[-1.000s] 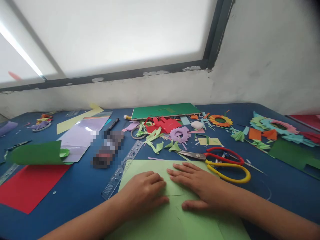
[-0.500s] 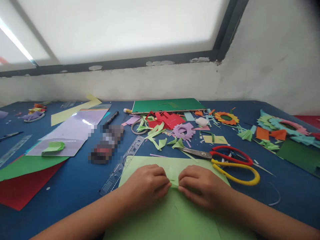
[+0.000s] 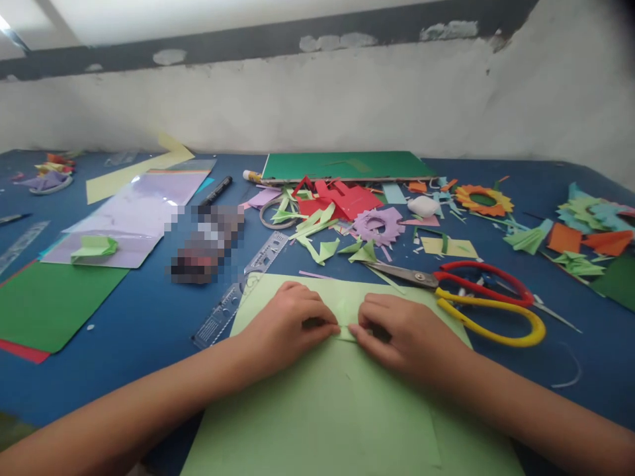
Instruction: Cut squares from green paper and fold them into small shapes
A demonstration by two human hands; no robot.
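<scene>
A small folded piece of light green paper (image 3: 346, 336) lies between my two hands, mostly covered by them. My left hand (image 3: 292, 325) pinches its left end with thumb and fingers. From the other side my right hand (image 3: 404, 329) pinches the right end. Both hands rest over a large light green sheet (image 3: 317, 410) spread on the table. Beyond my right hand lie scissors (image 3: 489, 301) with one red and one yellow handle loop. A clear ruler (image 3: 238, 291) slants past my left hand, its end near the sheet's corner.
Red paper (image 3: 342, 198), a purple paper ring (image 3: 378, 226) and many scraps cover the middle. An orange paper ring (image 3: 484, 199) lies to the right. A green board (image 3: 347, 165) stands at the back. On the left are a plastic sleeve (image 3: 133, 215), a marker (image 3: 217, 192) and green paper (image 3: 59, 304).
The view has tipped downward, so everything sits higher in the picture. Both hands stay on the small folded paper, with their fingers slightly shifted along it.
</scene>
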